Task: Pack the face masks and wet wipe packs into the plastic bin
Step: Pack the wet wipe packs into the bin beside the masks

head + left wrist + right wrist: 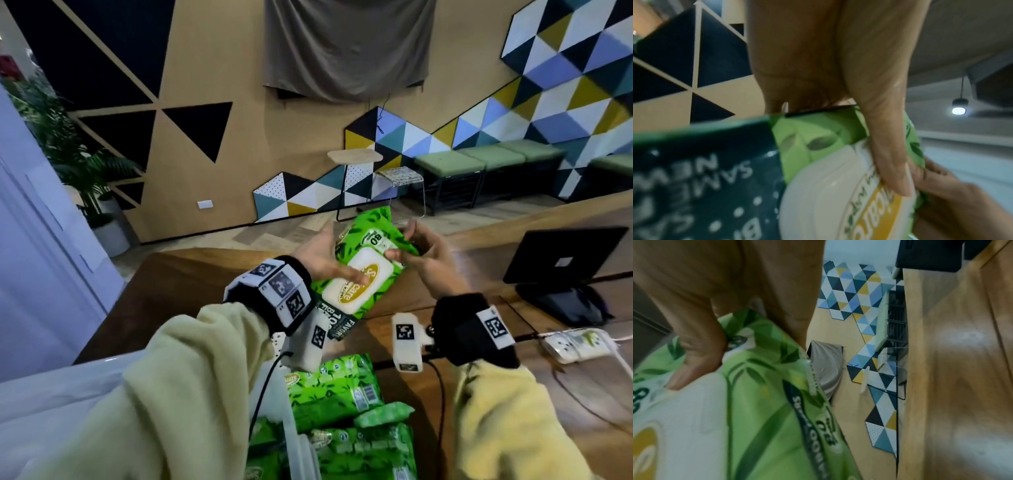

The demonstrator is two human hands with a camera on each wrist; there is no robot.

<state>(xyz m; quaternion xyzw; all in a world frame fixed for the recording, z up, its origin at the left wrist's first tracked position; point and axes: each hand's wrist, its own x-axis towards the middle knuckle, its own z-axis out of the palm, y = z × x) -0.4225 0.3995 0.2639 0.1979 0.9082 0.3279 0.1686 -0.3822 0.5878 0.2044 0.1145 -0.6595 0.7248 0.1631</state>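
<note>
My left hand (320,260) cradles the green wet wipe pack (368,263) from beneath at about nine o'clock, thumb pressed flat on its white flip lid (356,284) so the soft pack won't sag or slide. At three o'clock my right hand (428,260) pinches the pack's far end, steadying it, I judge, to turn it for packing. More wipe packs (337,387) lie at six o'clock on the wooden table (178,274); no bin is clearly in sight.
</note>
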